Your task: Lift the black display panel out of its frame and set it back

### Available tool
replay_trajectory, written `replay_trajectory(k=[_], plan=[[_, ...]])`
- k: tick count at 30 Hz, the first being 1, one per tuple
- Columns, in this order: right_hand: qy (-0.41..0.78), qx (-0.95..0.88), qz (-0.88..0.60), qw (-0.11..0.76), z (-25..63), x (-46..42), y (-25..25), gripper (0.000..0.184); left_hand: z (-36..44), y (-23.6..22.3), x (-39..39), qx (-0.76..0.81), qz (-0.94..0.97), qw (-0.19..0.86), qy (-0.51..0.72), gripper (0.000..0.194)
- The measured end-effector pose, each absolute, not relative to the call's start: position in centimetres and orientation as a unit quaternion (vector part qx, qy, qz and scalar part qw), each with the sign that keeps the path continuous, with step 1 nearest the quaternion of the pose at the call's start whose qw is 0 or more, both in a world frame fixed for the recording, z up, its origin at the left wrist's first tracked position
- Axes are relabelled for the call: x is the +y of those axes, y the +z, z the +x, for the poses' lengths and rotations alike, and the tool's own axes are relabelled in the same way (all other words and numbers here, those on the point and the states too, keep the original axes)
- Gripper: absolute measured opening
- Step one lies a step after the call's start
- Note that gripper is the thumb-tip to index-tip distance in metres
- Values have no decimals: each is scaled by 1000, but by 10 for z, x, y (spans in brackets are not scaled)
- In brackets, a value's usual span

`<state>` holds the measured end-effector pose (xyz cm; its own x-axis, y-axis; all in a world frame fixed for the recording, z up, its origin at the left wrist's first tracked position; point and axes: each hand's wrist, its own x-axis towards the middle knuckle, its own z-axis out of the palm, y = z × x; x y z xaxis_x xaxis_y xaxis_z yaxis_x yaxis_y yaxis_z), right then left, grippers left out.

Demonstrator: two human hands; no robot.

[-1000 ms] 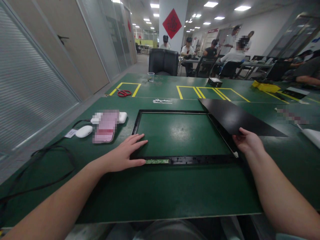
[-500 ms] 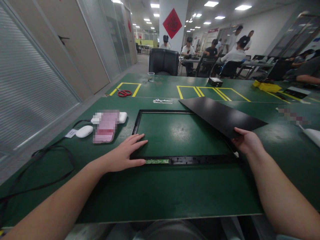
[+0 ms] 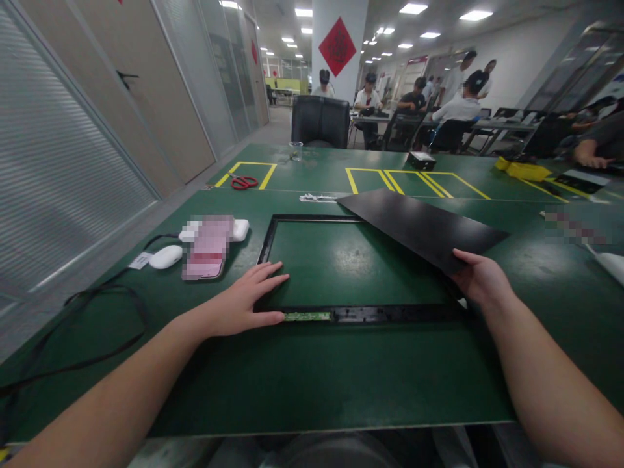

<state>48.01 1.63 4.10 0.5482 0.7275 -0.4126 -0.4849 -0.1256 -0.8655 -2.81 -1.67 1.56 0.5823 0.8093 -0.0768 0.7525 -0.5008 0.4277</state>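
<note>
A thin black rectangular frame (image 3: 385, 314) lies flat on the green table (image 3: 336, 377). A narrow green circuit board (image 3: 308, 317) sits in its near side. My left hand (image 3: 248, 299) rests over the frame's near left corner, fingers spread, holding nothing. My right hand (image 3: 480, 279) pinches the near edge of a flat black panel (image 3: 419, 224) between thumb and fingers. The panel is tilted above the frame's right part and hides the far right corner. Most of my right fingers are out of sight beneath it.
Left of the frame are a pink phone (image 3: 209, 247), a white mouse (image 3: 166, 257) and a black cable (image 3: 107, 351). Red-handled scissors (image 3: 244, 182), a clear plastic cup (image 3: 296, 151) and a yellow tray (image 3: 526, 170) stand farther back. Several people are at tables behind.
The black panel has shifted a little to the left over the frame, with my right hand still gripping it. My left hand stays in place on the frame's corner.
</note>
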Motion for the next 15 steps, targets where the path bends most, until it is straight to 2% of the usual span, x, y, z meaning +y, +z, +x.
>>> replay_trajectory(k=[4,9,15], plan=[[450,-104,-568,681,471,11,53,24,-28,15,-16,458,860,218,58,94],[409,-82,-504,756,467,5,69,24,-29,14,-16,451,863,219,71,92],[383,-87,-469,791,469,1,75,26,-29,22,-18,469,831,263,143,85]])
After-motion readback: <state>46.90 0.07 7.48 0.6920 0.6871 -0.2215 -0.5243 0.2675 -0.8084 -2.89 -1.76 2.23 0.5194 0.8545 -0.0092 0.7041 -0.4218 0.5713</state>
